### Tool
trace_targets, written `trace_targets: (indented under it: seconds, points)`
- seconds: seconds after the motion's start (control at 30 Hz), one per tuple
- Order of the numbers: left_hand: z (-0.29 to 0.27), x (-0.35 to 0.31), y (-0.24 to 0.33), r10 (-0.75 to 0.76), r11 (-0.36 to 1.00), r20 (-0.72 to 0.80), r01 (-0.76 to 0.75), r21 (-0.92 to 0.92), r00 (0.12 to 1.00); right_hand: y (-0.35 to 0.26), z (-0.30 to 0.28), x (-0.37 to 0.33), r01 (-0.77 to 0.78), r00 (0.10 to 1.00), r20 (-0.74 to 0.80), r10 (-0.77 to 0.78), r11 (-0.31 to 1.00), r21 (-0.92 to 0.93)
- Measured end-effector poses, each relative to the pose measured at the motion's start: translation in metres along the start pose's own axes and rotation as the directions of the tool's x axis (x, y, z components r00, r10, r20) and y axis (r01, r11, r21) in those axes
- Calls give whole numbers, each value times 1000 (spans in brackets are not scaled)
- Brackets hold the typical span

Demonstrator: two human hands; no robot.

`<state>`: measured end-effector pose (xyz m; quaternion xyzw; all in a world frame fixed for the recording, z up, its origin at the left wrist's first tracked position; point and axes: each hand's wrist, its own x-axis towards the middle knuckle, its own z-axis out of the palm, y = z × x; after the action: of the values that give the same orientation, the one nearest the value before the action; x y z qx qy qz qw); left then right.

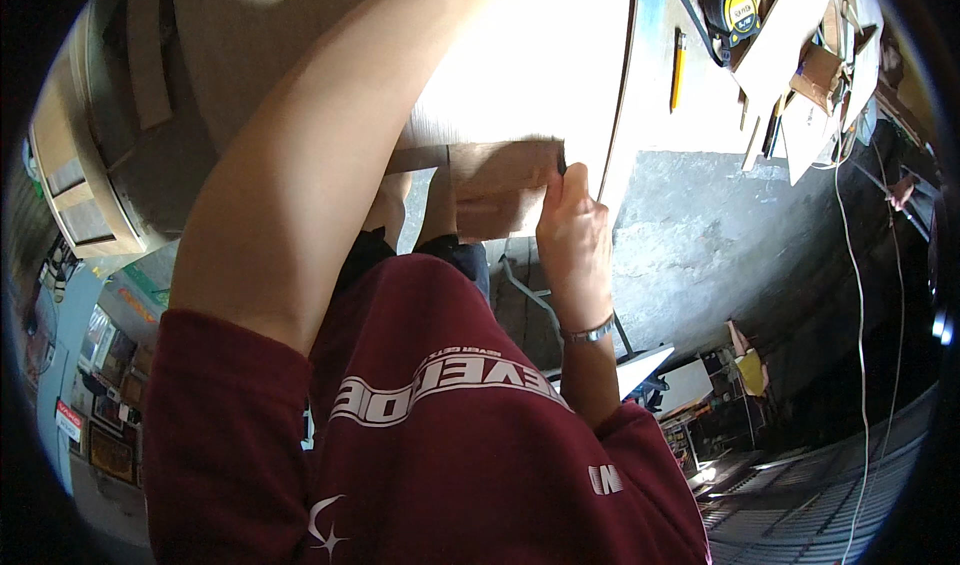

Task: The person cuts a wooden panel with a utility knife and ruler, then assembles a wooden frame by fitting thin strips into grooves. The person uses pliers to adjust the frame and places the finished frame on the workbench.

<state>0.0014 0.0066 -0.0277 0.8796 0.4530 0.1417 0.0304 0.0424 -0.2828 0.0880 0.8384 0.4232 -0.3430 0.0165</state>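
Pale wooden panel [520,75], seen from above, its surface so overexposed that grain and markings are largely lost; the top edge of the view cuts it off. The person's left arm [290,155] slants across it and runs out at the same edge, so the left hand lies out of view and its grip cannot be told. The right hand [578,230], back uppermost and with a metal-banded wristwatch [588,331] below it, is closed on a small dark object [562,157] at the panel's near edge. The fingers cover most of this object, and its kind cannot be made out. Just left of the hand, a brown wooden piece [500,180] lies along that edge, partly in shadow. The maroon shirt [450,405] blocks much of the lower field and hides most of the legs. Right of the panel: a yellow pencil-like tool [679,70], a black-and-yellow tape measure [738,13], heaped offcuts [800,95] and a hanging white cable [850,265]. Far left: a wooden frame [85,200], bent by the lens. The outer rim fades into darkness.
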Motion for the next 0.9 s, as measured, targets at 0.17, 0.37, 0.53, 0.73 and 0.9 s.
trace_targets:
  seconds: [0.17,0.37,0.53,0.73,0.9]
  points:
    - [-8,-3,3,-12,1000,-23,11,-10,1000,0,-10,-5,59,996,-75,-51,993,105]
    - [-5,3,19,17,999,-27,-18,-37,999,-35,-38,83,147,911,-391,-132,989,9]
    - [-21,-2,8,-23,999,3,23,-26,1000,-40,-25,117,202,868,-394,-301,941,-273]
    - [-26,-2,9,-34,999,40,34,-7,999,-44,-24,120,182,897,-344,-279,940,-289]
    - [-25,-2,11,-39,999,27,38,27,999,-46,-25,120,198,888,-352,-296,937,-288]
